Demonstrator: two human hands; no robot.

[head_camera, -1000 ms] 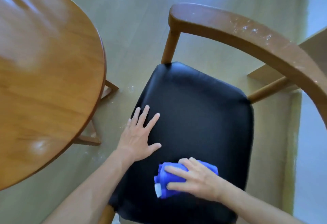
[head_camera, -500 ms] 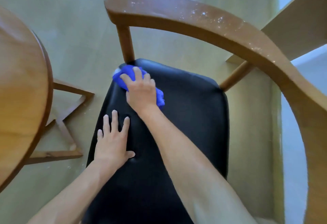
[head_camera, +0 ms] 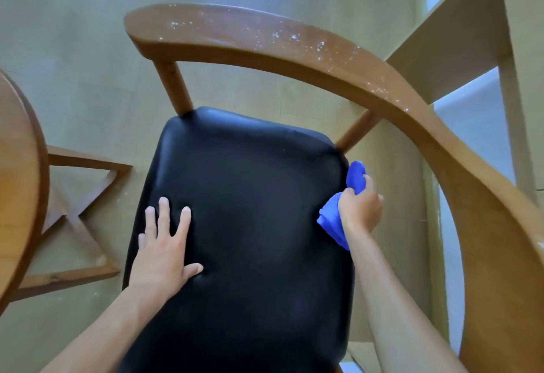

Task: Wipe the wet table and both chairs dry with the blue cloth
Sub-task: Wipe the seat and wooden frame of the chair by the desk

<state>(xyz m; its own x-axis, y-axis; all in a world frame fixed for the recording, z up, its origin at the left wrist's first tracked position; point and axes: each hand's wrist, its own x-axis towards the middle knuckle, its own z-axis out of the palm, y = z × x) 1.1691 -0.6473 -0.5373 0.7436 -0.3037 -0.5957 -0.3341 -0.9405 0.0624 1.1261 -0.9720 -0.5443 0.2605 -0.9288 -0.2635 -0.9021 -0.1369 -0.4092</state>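
Note:
A wooden chair with a black padded seat (head_camera: 250,210) fills the middle of the head view. Its curved wooden backrest (head_camera: 294,46) arcs over the top and right and carries white water droplets. My left hand (head_camera: 164,249) lies flat on the seat's left part, fingers spread, holding nothing. My right hand (head_camera: 360,208) grips the bunched blue cloth (head_camera: 332,219) at the seat's right edge, near the back corner. The round wooden table (head_camera: 17,181) shows only as an edge at the far left.
The table's crossed wooden base (head_camera: 82,213) lies on the floor left of the chair. A pale wooden frame (head_camera: 459,37) stands at the upper right behind the backrest. Pale green flooring (head_camera: 73,49) surrounds the chair.
My right hand carried the blue cloth from the seat's front to its back left corner, then across to the right edge. My left hand stayed pressed on the seat. The view shifted toward the chair.

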